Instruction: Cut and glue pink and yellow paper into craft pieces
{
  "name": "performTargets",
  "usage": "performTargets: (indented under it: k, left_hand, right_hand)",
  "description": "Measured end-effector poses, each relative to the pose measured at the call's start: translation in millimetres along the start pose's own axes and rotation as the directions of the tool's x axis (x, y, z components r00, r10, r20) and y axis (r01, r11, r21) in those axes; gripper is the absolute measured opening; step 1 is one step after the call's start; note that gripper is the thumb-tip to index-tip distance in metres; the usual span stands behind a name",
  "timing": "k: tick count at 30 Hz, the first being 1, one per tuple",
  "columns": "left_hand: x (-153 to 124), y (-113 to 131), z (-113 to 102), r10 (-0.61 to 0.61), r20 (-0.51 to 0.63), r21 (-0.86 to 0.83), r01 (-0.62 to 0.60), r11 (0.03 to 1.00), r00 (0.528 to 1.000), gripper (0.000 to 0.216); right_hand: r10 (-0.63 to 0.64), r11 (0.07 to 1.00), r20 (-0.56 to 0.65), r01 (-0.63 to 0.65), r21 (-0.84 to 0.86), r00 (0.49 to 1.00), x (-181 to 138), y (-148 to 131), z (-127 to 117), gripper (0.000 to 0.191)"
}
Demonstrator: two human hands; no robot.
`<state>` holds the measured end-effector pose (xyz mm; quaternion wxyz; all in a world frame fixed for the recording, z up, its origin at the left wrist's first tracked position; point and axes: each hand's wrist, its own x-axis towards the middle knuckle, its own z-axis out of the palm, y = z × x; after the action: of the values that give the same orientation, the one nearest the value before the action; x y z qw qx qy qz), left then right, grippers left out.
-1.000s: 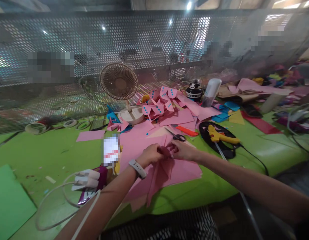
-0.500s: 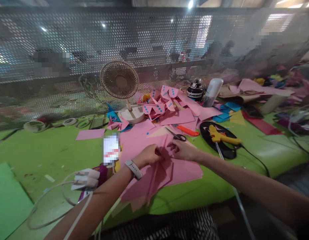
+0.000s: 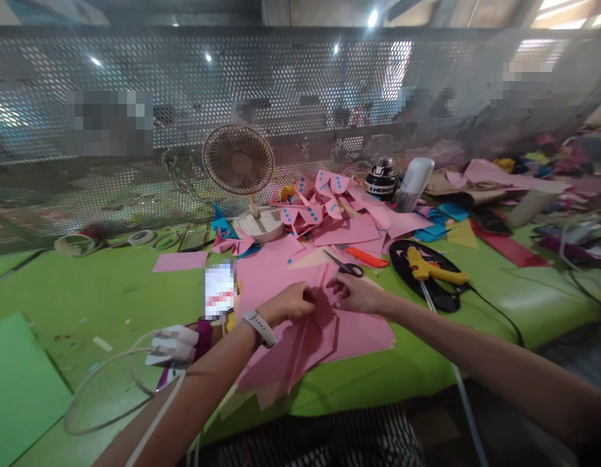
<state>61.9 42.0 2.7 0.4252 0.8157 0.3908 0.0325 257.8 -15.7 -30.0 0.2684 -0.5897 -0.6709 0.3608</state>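
A folded sheet of pink paper [image 3: 316,347] stands partly creased over flat pink sheets [image 3: 259,285] at the middle of the table. My left hand [image 3: 293,302], with a pale wristband behind it, pinches the paper's upper part from the left. Opposite it, my right hand [image 3: 353,293] has its curled fingers on the paper's right side. The fingertips of both hands are close together, and the exact grip is partly hidden. Just beyond my right hand lie dark scissors [image 3: 351,267] and an orange cutter [image 3: 364,256].
A yellow glue gun [image 3: 434,267] rests on a black round tray [image 3: 402,254] at right. Behind are a fan [image 3: 239,162], pink dotted paper pieces [image 3: 307,214] and a dark jar [image 3: 380,181]. A lit phone [image 3: 219,288] and white plugs [image 3: 174,344] with cables lie left.
The view has shifted slightly, so the table and its things appear a little further right and lower. Both hands stay at the pink paper with almost the same pose.
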Motion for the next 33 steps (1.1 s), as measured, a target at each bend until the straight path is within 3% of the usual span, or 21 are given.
performTargets:
  k: [6, 10, 14, 18, 21, 25, 27, 29, 33]
  left_hand:
    - [-21.5, 3.5, 8.7, 0.087, -0.179, 0.094, -0.071, 0.993, 0.980, 0.022]
    - [-35.4, 0.8, 13.0, 0.093, -0.261, 0.123, -0.062, 0.990, 0.961, 0.024]
    - [-45.5, -2.2, 15.2, 0.068, -0.322, 0.092, -0.040, 0.995, 0.944, 0.033]
    - [-49.2, -4.5, 18.4, 0.041, -0.358, 0.045, -0.026, 0.999, 0.933, 0.037]
    - [-48.3, -6.3, 21.4, 0.040, -0.366, 0.007, -0.040, 0.999, 0.930, 0.035]
    - [-50.9, -5.6, 24.1, 0.038, -0.353, -0.005, -0.043, 0.999, 0.935, 0.034]
    - [-56.1, -3.8, 25.1, 0.085, -0.355, 0.078, -0.061, 0.995, 0.931, 0.032]
    - [-62.4, -2.6, 27.1, 0.211, -0.367, 0.276, -0.110, 0.955, 0.906, 0.029]
    - [-69.3, -5.1, 36.1, 0.484, -0.177, 0.602, -0.294, 0.742, 0.857, 0.028]
  right_hand:
    - [-0.017, 1.000, -0.035, 0.017, 0.000, 0.999, -4.4, -3.4, -2.4, 0.036]
    - [0.034, 0.999, -0.077, -0.032, 0.020, 0.996, -19.3, -11.4, -3.6, 0.024]
    - [0.180, 0.973, 0.059, -0.187, 0.135, 0.982, -33.3, -21.0, 1.9, 0.028]
    - [0.286, 0.879, 0.210, -0.343, 0.331, 0.935, -33.2, -33.3, 11.3, 0.044]
    - [0.229, 0.906, 0.215, -0.289, 0.310, 0.949, -27.4, -39.3, 19.0, 0.044]
    - [0.140, 0.981, 0.083, -0.150, 0.123, 0.987, -18.7, -32.8, 24.2, 0.025]
    - [0.130, 0.990, 0.008, -0.131, 0.050, 0.991, -15.8, -25.7, 22.0, 0.020]
    - [0.127, 0.992, -0.047, -0.127, 0.003, 0.991, -15.1, -19.7, 17.9, 0.019]
    - [0.103, 0.984, -0.098, -0.115, -0.134, 0.990, -18.8, -15.7, 13.3, 0.021]
